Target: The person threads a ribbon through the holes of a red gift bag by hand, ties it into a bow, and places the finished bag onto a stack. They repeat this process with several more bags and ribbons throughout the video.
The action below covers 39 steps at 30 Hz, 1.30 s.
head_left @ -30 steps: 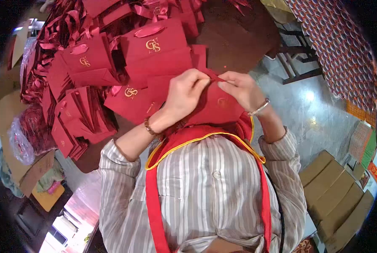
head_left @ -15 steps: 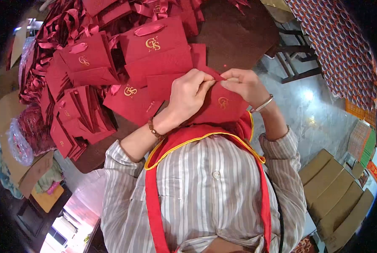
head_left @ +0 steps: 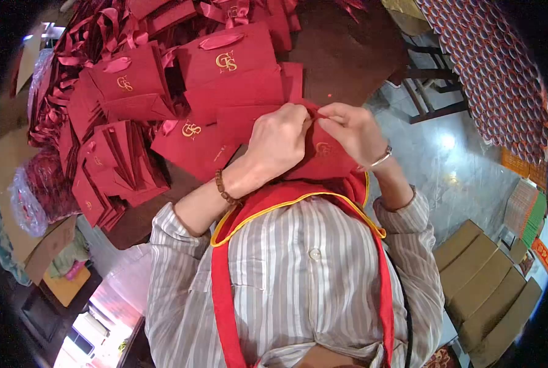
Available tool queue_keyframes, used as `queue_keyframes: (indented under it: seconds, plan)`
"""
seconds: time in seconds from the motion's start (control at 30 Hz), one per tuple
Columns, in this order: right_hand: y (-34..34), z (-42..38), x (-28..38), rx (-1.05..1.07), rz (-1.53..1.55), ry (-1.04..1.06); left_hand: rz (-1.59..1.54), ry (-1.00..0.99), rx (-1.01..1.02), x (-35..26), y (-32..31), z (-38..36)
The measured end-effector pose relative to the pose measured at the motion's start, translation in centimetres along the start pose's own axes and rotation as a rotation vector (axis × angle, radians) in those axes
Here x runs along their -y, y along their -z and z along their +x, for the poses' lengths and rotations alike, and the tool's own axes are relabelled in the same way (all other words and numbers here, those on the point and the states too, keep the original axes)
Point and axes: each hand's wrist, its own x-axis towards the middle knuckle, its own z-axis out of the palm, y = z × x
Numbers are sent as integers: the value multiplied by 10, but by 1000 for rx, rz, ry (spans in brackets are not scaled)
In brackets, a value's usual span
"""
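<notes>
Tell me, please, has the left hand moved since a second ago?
Yes. The left hand has shifted right, toward the right hand, judged against the logo bag on the table.

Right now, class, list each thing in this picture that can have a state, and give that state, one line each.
Red paper bag: held up, pinched at its top edge.
Left hand: fingers closed on the bag.
Right hand: fingers closed on the bag.
Finished bags: piled, ribbon handles fitted.
Cardboard boxes: stacked, closed.

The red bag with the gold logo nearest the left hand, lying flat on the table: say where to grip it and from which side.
Take the red bag by its free lower-left edge, from the left. It lies flat with other bags over its top and right, so only that side seems open for fingers.
</notes>
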Motion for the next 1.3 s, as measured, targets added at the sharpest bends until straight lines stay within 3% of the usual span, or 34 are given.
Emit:
queue_keyframes:
  seconds: [0.07,0.4,0.5,0.6,0.87,0.93,1.1,1.17,1.2,1.23,1.3]
  plan:
    - [-5,-3,11,-90,-215,67,150,-7,83,-6,4,2]
    - [-6,-6,20,-102,-241,64,437,-319,120,-18,8,4]
    - [-6,-7,22,-101,-245,35,367,-278,150,-15,8,6]
    - [-8,-9,23,-102,-274,34,62,3,190,-9,9,9]
    - [-4,-3,11,-52,-157,31,-23,1,132,-2,9,3]
    - [-2,-4,4,-31,-110,-2,-130,50,25,-3,9,2]
    - [5,-1,6,35,-20,-12,-144,16,56,2,11,2]
    - [18,6,-2,183,-26,155,-67,-41,41,-1,7,2]
    - [20,14,-14,229,-139,474,-60,-63,20,-3,4,2]
    - [22,11,-20,223,-141,471,-62,-67,24,-3,3,2]
    - [29,9,-21,333,294,8,-142,-74,59,0,3,7]
